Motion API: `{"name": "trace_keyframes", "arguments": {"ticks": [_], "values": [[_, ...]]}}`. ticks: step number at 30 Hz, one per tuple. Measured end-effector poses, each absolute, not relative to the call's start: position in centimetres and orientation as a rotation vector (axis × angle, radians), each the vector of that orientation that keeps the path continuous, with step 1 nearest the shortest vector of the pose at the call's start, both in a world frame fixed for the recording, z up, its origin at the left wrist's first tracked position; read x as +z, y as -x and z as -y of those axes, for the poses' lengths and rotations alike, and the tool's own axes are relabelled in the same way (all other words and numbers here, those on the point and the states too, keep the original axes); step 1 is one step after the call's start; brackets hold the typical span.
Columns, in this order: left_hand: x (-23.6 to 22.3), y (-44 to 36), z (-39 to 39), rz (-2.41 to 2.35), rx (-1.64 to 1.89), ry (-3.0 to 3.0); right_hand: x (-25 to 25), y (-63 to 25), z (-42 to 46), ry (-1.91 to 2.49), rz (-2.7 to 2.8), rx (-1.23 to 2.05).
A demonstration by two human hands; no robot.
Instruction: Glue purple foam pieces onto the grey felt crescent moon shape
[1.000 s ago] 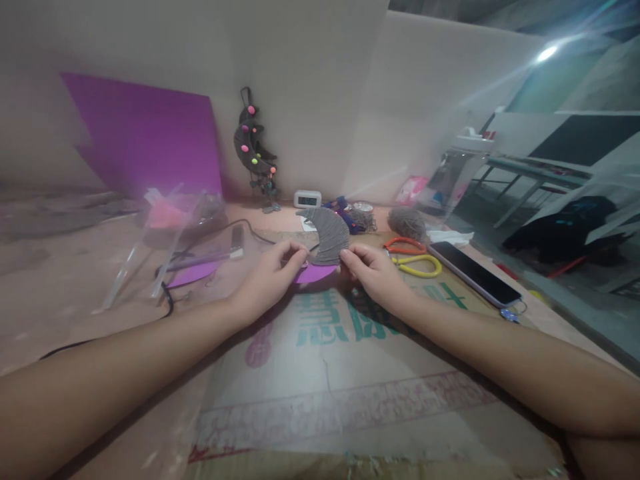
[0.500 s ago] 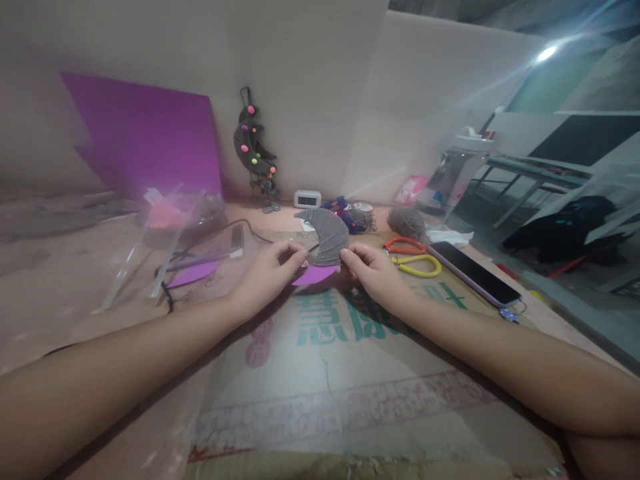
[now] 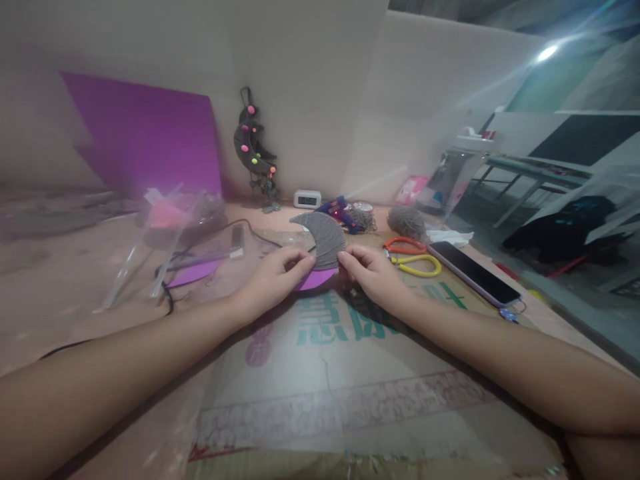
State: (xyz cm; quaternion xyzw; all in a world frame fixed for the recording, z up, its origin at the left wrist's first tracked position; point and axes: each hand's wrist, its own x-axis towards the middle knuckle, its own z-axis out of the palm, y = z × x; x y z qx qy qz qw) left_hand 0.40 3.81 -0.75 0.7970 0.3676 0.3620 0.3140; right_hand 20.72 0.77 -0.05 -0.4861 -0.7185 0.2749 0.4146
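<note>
- Crescent [image 3: 330, 238] wound with grey yarn is held up above the cardboard sheet [image 3: 270, 407]; a purple part [image 3: 316, 279] shows under its lower end.
- The right hand [image 3: 373, 268] has its grip on the outer edge, thumb in front. The left hand [image 3: 280, 272] brings thumb and forefinger near the inner edge; what they pinch, I cannot tell.
- If the right grip becomes loose, the winding may slacken or slide along the curve.
- If the fingers press too strongly, the purple part may bend.
- Compared with one second ago, the crescent is lower and slightly more left, and the glue gun [image 3: 342, 213] behind is less hidden.
</note>
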Motion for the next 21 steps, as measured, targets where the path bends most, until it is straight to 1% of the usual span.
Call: {"name": "trace_keyframes", "arguments": {"ticks": [7,16,21], "values": [[-0.89,-0.45,-3.87,-0.927,0.954,-2.089,-0.15,-20.84,-0.55,1.193,1.869,0.72],[-0.41,-0.49,-3.71,-0.962,1.033,-1.973,-0.21,-20.67,-0.63,1.157,1.829,0.898],[-0.56,-0.41,-3.73,-0.96,1.045,-1.965,-0.33,-20.52,-0.77,1.171,1.825,0.926]]}}
